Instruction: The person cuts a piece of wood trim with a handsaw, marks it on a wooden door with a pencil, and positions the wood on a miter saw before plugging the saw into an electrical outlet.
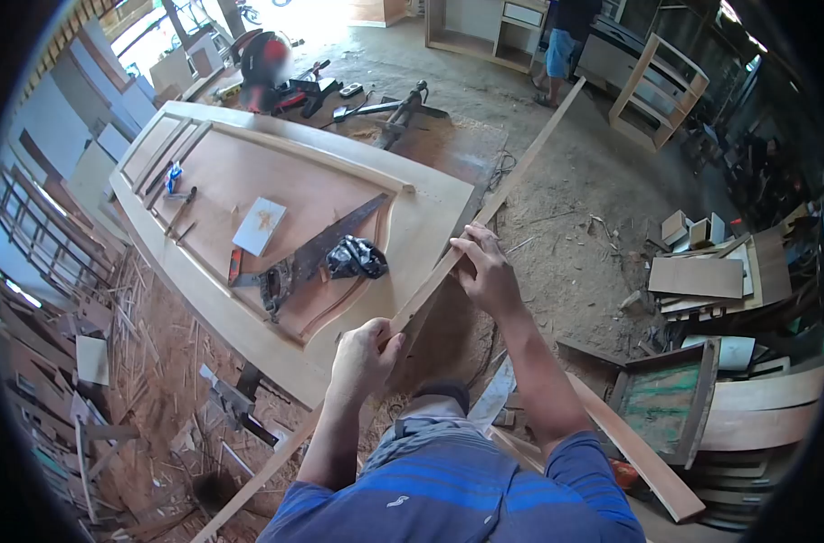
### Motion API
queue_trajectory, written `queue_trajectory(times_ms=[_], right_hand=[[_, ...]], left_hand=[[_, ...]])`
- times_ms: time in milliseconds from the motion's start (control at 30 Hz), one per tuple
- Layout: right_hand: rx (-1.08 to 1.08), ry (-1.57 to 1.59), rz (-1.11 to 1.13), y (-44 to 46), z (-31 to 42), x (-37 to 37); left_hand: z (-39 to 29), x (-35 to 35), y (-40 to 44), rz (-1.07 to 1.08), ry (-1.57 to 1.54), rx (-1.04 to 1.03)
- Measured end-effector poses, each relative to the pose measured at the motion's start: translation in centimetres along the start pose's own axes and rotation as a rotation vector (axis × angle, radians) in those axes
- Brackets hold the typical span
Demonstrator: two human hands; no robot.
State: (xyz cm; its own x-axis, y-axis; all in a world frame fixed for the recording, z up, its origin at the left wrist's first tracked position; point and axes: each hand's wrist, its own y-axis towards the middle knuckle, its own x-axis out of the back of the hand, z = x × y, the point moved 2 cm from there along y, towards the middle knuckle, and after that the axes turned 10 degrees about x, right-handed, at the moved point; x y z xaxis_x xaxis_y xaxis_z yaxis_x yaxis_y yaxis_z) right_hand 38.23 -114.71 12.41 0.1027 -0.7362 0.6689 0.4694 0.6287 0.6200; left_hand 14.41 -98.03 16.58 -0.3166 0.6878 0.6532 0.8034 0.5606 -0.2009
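Observation:
A long, thin wooden strip (537,149) runs diagonally across the near end of a framed wooden panel (434,195). My left hand (366,359) is closed around the strip near the panel's corner. Farther along it, my right hand (486,271) grips the same strip with fingers and thumb. The strip passes behind my left forearm toward the lower left. On the panel lie a handsaw (326,237), a crumpled black plastic bag (357,258), a pale square board (260,226) and a hammer (185,206).
Power tools, one red and black (265,71), stand on the floor beyond the panel. Another person (564,45) stands by cabinets at the back. Stacked boards (697,278) and a wooden frame (706,398) lie at right. Wood scraps (149,335) cover the left floor.

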Motion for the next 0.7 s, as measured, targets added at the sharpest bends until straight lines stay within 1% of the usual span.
queue_trajectory(times_ms=[100, 200, 267, 300, 400, 500, 600, 700], right_hand=[[0.020, 0.006, -0.007, 1.4, -4.0, 1.5], [0.037, 0.044, 0.053, 3.8, -9.1, 1.9], [0.052, 0.077, 0.077, 5.8, -13.1, 1.5], [0.059, 0.091, 0.085, 7.1, -15.3, 1.2], [0.128, 0.106, 0.145, 11.7, -22.4, -0.1], [0.196, 0.158, 0.167, 17.3, -29.6, -1.3], [0.158, 0.111, 0.210, 21.9, -35.8, -0.6], [0.154, 0.164, 0.210, 26.8, -40.0, 0.3]], left_hand=[[-2.9, -2.3, 2.2, -0.035, 0.003, 0.009], [-6.0, -4.4, 5.4, -0.057, -0.014, 0.096], [-7.2, -6.5, 8.5, -0.129, -0.051, 0.084], [-8.0, -7.3, 10.4, -0.164, -0.068, 0.073], [-11.0, -9.2, 16.7, -0.143, -0.077, 0.146], [-12.4, -11.7, 25.2, -0.235, -0.060, 0.069], [-15.7, -12.9, 32.1, -0.299, -0.113, 0.046], [-20.6, -12.5, 38.3, -0.265, -0.031, 0.108]])
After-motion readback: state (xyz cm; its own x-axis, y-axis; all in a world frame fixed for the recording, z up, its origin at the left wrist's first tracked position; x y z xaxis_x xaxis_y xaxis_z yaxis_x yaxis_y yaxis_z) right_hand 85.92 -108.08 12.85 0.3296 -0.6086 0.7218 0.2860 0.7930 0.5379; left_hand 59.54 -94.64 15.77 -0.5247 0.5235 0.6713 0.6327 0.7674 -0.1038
